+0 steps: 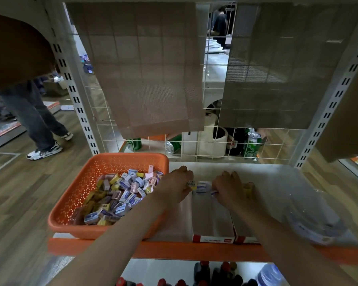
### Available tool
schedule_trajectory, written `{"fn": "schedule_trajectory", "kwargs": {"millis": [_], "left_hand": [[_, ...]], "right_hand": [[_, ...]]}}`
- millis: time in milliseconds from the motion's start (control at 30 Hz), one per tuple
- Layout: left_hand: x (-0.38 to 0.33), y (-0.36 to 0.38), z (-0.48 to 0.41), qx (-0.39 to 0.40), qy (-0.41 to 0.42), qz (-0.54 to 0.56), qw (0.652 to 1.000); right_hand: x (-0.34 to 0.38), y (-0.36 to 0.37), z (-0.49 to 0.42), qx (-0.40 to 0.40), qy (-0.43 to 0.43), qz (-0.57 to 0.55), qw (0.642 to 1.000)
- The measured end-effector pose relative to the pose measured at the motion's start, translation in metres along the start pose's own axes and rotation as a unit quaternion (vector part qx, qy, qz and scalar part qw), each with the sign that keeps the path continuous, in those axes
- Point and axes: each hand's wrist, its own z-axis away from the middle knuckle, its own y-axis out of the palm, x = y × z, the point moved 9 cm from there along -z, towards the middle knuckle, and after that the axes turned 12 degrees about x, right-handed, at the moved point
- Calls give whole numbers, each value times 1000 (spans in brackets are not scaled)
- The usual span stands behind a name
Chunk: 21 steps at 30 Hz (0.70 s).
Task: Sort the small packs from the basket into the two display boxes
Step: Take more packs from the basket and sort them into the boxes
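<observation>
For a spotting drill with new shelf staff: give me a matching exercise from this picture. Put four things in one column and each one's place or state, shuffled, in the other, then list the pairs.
Column one
1. orange basket
2. left hand
3. right hand
4. green can

Column two
a. stands behind the wire grid
b. pinches a yellow pack with a barcode
c. sits at the left end of the shelf, holding loose packs
d. pinches a blue-and-white pack over the far end of the display boxes

Pairs: 1-c, 2-b, 3-d, 4-a
</observation>
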Motion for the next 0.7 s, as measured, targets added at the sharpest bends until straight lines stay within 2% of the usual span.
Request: {"fn": "schedule_trajectory", "kwargs": {"millis": [300, 700], "left_hand": [[2, 5, -4, 0, 10, 12, 1000], [5, 5, 0, -6, 14, 19, 1000]], "right_hand": [[-2, 7, -4, -22, 5, -59, 998], [0, 7, 0, -25, 40, -76, 996]]}}
